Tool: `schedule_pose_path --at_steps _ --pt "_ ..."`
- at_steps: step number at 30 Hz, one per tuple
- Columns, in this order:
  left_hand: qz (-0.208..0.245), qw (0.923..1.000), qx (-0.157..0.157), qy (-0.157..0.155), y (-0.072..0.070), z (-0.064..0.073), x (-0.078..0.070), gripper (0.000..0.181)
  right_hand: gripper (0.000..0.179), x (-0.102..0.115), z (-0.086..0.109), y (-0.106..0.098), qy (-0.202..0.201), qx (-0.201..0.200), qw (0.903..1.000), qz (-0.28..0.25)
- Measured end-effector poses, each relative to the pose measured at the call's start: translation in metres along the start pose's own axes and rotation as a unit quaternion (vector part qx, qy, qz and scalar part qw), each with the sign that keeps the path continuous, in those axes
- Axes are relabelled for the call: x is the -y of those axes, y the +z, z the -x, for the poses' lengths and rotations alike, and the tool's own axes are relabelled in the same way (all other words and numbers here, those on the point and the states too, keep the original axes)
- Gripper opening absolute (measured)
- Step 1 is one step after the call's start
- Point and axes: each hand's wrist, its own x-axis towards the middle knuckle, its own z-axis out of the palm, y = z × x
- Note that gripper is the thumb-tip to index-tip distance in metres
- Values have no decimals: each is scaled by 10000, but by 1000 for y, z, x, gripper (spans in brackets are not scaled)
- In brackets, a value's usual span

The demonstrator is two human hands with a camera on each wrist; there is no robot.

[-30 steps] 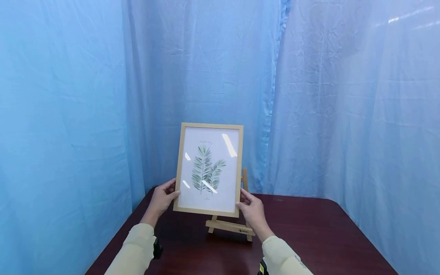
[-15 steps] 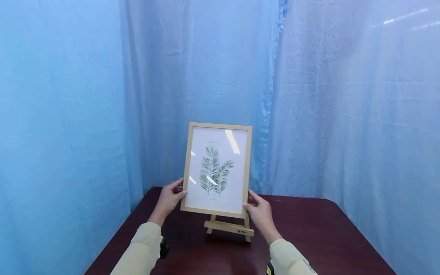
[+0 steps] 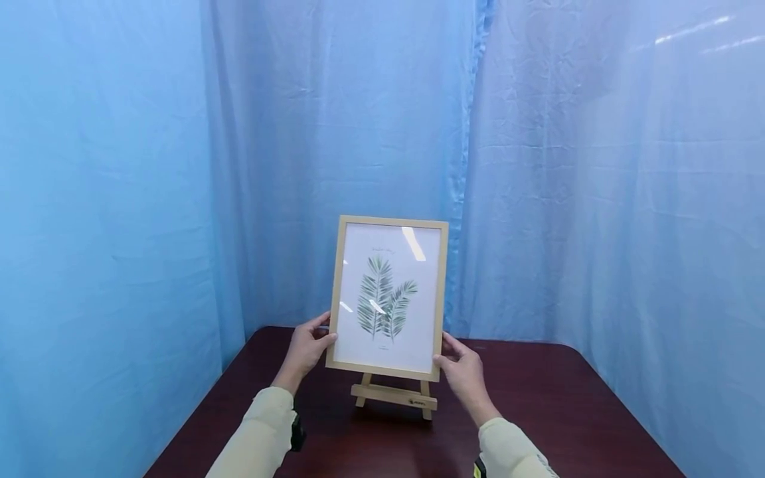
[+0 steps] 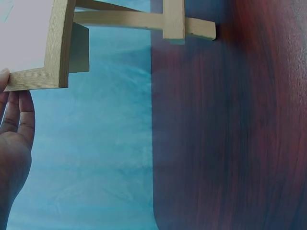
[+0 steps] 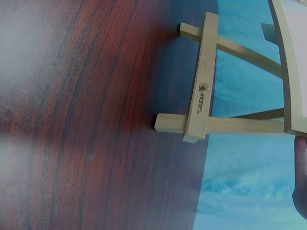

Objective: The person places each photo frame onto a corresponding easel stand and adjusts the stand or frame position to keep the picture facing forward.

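framed leaf print (image 3: 387,299): held up by a person in front of the small wooden easel (image 3: 366,380), a little askew in the head view. since a second ago it has shifted to the right, both hands going with it; the easel's right upright, which showed beside the frame then, is now covered. bearing on the work: the frame looks much better centred on the easel, so sideways placing seems nearly done.

height is another matter. the frame's lower edge is apart from the ledge (image 3: 394,396) in all three views, above it; whether its back touches the uprights cannot be told.

left hand (image 3: 306,348): pinching the frame's left edge low down, thumb on the front, fingers close together behind. right hand (image 3: 466,372): pinching the lower right edge likewise, thumb forward; how its hidden fingers lie cannot be told, the right wrist view catching only a sliver. grip unchanged throughout.

easel stands on the dark table (image 3: 538,398).
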Motion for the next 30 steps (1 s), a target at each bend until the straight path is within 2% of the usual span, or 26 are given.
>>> schedule_pose_path --at_steps 7,15,24,30 --pt "221 9997 118 17 3 -5 6 52 57 -3 -1 3 162 -134 9997 123" --pt "256 9994 211 -75 3 -11 11 52 56 -3 2 9 334 -203 9990 230" --pt "170 9996 206 -80 12 -9 18 51 56 -16 3 9 480 -216 9983 238" --pt "143 9997 190 -91 16 -9 24 50 57 -24 2 11 404 -280 9984 279"
